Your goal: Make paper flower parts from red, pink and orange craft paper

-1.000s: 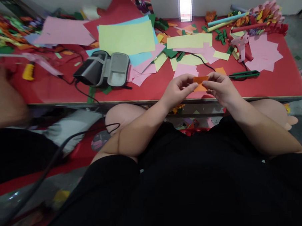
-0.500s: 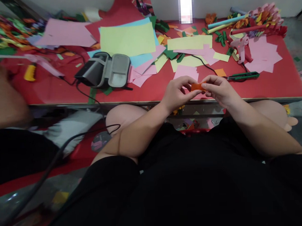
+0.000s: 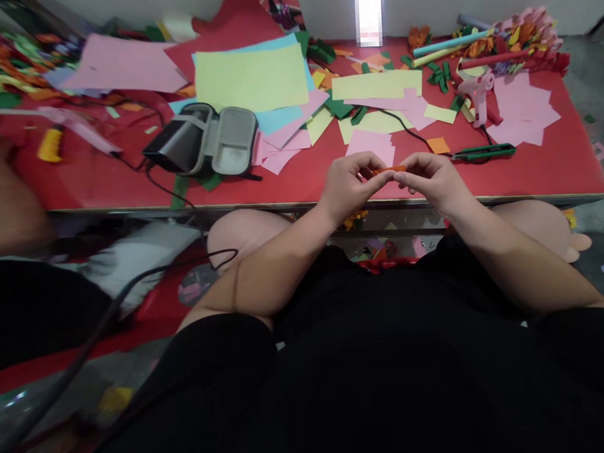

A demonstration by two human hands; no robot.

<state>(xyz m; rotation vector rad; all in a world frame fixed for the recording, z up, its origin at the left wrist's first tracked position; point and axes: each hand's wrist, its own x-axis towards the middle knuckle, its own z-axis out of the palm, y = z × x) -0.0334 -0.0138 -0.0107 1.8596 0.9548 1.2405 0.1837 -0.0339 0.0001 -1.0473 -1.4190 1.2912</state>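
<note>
A small piece of orange paper point(image 3: 392, 170) is pinched between my two hands, just above the near edge of the red table point(image 3: 275, 191). My left hand point(image 3: 353, 184) grips its left side with thumb and fingers. On the other side, my right hand point(image 3: 433, 179) pinches it, the two thumb tips nearly meeting. Most of the paper is hidden behind the fingers. Pink paper sheets point(image 3: 371, 145) lie just beyond my hands. To the right of them are an orange paper square point(image 3: 438, 145) and a green utility knife point(image 3: 483, 152).
A pink glue gun point(image 3: 480, 95) stands at right, its cord trailing across the table. An open grey case point(image 3: 235, 139) sits left of centre, near stacked yellow-green sheets point(image 3: 253, 78). At far left, another person's arm point(image 3: 10, 192) reaches beside a second pink glue gun point(image 3: 80, 128).
My thumbs have come closer together, and the orange paper now shows as a narrower strip between them. The whole view has shifted slightly.
</note>
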